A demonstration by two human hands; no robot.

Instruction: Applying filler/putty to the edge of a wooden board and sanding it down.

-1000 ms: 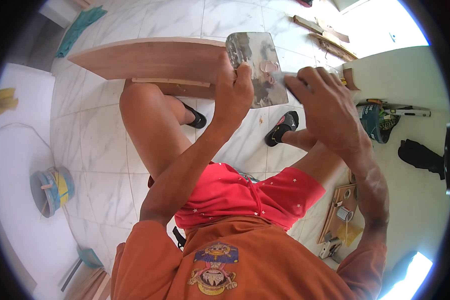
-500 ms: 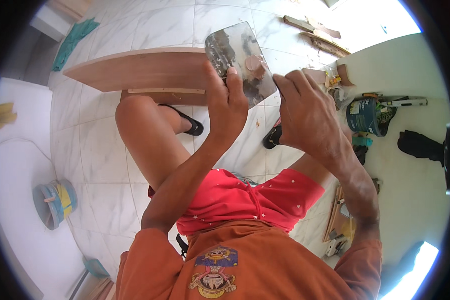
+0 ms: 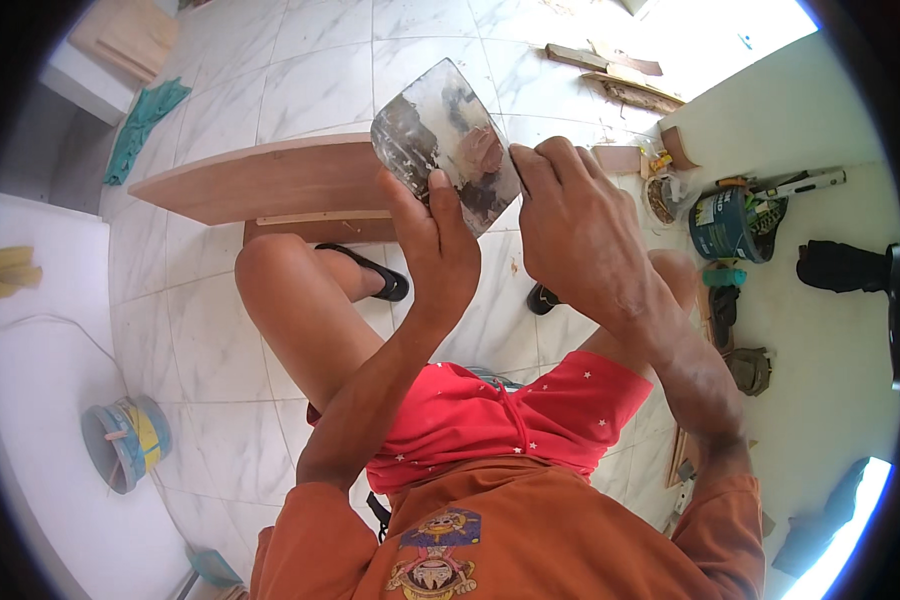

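Observation:
In my left hand (image 3: pixel 435 245) is a flat, roughly rectangular metal plate (image 3: pixel 410 125), streaked grey and dark, with its thumb over the near edge. A dab of pinkish-brown putty (image 3: pixel 480 150) lies toward the plate's right side. My right hand (image 3: pixel 590 225) is closed at the plate's right edge, around a thin dark blade-like tool (image 3: pixel 519 172) seen nearly edge-on; most of it is hidden by the fingers. Beyond my left knee, a long curved-edged wooden board (image 3: pixel 260 180) stands on its edge, partly behind the plate.
Wood offcuts (image 3: pixel 620 75) lie on the tiled floor at the far right. A dark bucket of tools (image 3: pixel 720 225) stands by the right wall. At left are a blue-grey bucket (image 3: pixel 125 445) and a green cloth (image 3: pixel 145 130).
Both hands, with the plate and the thin tool, have shifted a little left in view. The plate is tilted more, and the surroundings have shifted slightly with my head.

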